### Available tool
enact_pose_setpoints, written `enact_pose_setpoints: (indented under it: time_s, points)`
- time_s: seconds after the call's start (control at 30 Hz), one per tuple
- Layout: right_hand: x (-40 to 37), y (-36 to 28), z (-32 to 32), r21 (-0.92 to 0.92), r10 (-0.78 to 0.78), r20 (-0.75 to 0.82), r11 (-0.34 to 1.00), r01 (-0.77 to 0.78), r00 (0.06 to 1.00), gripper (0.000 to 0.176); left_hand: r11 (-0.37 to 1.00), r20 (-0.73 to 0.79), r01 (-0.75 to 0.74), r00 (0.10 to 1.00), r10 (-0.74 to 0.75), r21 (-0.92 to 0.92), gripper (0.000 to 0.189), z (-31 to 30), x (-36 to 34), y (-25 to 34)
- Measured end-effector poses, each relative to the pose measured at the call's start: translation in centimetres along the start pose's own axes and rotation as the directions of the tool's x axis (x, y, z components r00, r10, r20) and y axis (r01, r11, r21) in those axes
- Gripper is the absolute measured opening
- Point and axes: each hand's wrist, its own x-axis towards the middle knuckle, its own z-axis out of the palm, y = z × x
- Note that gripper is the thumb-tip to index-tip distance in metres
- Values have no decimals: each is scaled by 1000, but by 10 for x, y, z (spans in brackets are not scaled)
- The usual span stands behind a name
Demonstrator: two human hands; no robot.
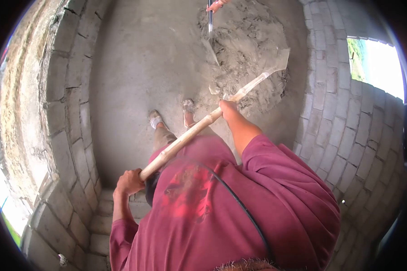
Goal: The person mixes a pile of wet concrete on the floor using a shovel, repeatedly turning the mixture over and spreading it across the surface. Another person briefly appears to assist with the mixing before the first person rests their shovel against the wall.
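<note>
A shovel with a pale bamboo handle [185,137] slants across the front of my body. My left hand [130,181] is closed round the handle's end near my hip. Farther along, toward the blade, my right hand [228,106] wraps round the same handle. The shovel's flat blade [280,59] overlaps the right side of a heap of wet grey mortar [246,43].
Another person's hand [216,6] holds a second shovel [210,27], its blade at the heap's left side. Block walls rise on the left [61,81] and right [337,104]. The right wall has a bright opening. Concrete floor [126,67] lies between them.
</note>
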Motion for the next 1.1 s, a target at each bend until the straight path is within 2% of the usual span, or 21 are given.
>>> enact_pose_setpoints:
  time_s: [0.07,0.13,0.23,0.27,0.33,0.37,0.4,0.43,0.47,0.5,0.53,0.57,0.6,0.67,0.7,0.83,0.9,0.93,0.97,1.03,1.1]
  points:
    - [-57,-9,-3,162,66,124,983,-86,990,42,978,-99,105,991,-88,183,36,-7,-5,-17]
    - [-93,-9,8,256,216,229,927,-273,949,38,961,-214,152,971,-102,232,26,-8,-11,-50]
    - [-151,1,36,374,377,410,761,-530,831,27,932,-345,242,928,-141,269,15,-14,-38,-92]
    - [-164,15,51,459,361,483,671,-582,797,19,909,-349,299,918,-190,290,14,-20,-52,-99]
    - [-163,70,95,425,235,688,636,-644,687,16,861,-390,411,876,-283,299,13,-30,-85,-107]
    - [-189,70,104,368,302,698,626,-687,649,17,834,-419,448,858,-298,322,12,-31,-102,-115]
    - [-202,87,122,342,316,761,546,-765,566,16,804,-446,483,839,-311,347,12,-29,-122,-122]
    - [-215,102,139,264,350,797,530,-806,491,16,778,-465,508,826,-319,370,12,-27,-143,-129]
    - [-244,99,140,206,371,798,573,-793,476,16,751,-487,535,810,-326,388,13,-23,-164,-134]
    - [-256,116,159,145,388,835,528,-837,389,18,731,-507,552,798,-325,401,14,-19,-188,-138]
    - [-275,132,175,193,390,828,478,-857,403,17,712,-527,567,787,-320,415,15,-16,-209,-140]
    - [-291,142,184,92,359,892,452,-887,276,19,681,-549,591,771,-322,431,16,-14,-229,-138]
    - [-311,144,184,61,296,931,453,-890,214,13,649,-568,615,757,-325,449,17,-12,-248,-133]
    - [-336,156,198,47,264,951,386,-921,159,18,582,-620,659,721,-309,476,16,-5,-276,-114]
    - [-341,150,195,37,269,951,392,-919,153,18,549,-646,676,706,-292,491,16,-4,-279,-105]
    - [-320,150,190,-35,341,931,442,-896,131,16,514,-584,706,701,-409,487,11,9,-252,-86]
    - [-277,166,197,82,393,879,431,-898,269,18,558,-549,688,718,-429,463,8,33,-216,-80]
    - [-244,159,181,52,421,866,462,-885,270,21,606,-538,640,754,-377,472,6,48,-193,-73]
    - [-210,163,172,151,352,860,515,-844,369,19,645,-532,611,770,-351,459,5,62,-169,-60]
    - [-165,162,144,187,407,781,570,-800,473,16,705,-515,564,795,-321,431,4,94,-142,-43]
    - [-152,162,121,200,407,774,569,-798,485,19,731,-537,556,786,-306,397,3,121,-140,-37]
